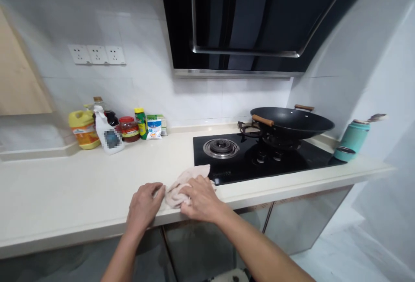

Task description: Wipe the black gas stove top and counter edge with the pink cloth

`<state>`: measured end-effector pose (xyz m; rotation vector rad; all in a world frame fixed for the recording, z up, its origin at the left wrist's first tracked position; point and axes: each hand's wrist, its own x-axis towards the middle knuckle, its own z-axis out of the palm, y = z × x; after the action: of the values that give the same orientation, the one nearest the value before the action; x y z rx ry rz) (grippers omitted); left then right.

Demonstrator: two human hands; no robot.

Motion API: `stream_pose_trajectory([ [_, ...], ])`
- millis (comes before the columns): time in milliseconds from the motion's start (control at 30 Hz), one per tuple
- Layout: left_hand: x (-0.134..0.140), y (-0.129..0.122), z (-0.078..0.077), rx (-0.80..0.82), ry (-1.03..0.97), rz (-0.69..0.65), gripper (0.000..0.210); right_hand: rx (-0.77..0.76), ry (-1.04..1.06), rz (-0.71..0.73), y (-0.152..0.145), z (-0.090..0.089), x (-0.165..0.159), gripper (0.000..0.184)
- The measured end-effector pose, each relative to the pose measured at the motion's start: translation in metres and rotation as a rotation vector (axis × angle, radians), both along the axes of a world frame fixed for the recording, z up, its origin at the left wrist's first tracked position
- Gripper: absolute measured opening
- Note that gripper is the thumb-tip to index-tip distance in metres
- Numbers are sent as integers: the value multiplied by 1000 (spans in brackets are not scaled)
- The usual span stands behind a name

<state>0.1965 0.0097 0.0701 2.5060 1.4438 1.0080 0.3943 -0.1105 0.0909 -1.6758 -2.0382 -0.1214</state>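
Note:
My right hand point(202, 198) is closed on a crumpled pale pink cloth point(177, 195), pressing it on the white countertop point(145, 161) near the front edge. One corner of the cloth reaches the front left corner of the black gas stove point(240, 172). Just left of the cloth, my left hand point(145, 204) rests at the counter's edge with bent fingers. A gap shows between its thumb and forefinger, and nothing is seen in it.
A black wok point(292, 120) with wooden handles sits on the right burner; the left burner point(221, 147) is bare. A white spray bottle point(108, 133), yellow jug point(84, 131) and red-lidded jar point(129, 128) stand by the wall. A turquoise container point(355, 137) is at right. The range hood point(240, 23) overhangs.

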Motion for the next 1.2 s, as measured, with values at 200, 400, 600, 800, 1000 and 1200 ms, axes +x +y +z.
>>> stream_pose_trajectory([
  [200, -4, 7, 3, -17, 22, 14, 44, -19, 111, 18, -26, -3, 38, 37],
  [400, -3, 8, 10, -33, 49, 24, 46, -33, 146, -268, -60, 2, 122, 30],
  [600, -2, 9, 14, -70, 86, 41, 50, -54, 177, -509, -88, 7, 195, 27],
  [800, 0, 7, 16, -130, 78, 43, 49, -155, 198, -780, -112, 9, 256, 35],
  [1000, -1, 9, 14, -126, 93, 50, 49, -230, 136, -1049, -164, 14, 317, 55],
  [1200, -2, 16, 4, -59, 69, -3, 46, -382, 170, -989, -226, 19, 332, 45],
])
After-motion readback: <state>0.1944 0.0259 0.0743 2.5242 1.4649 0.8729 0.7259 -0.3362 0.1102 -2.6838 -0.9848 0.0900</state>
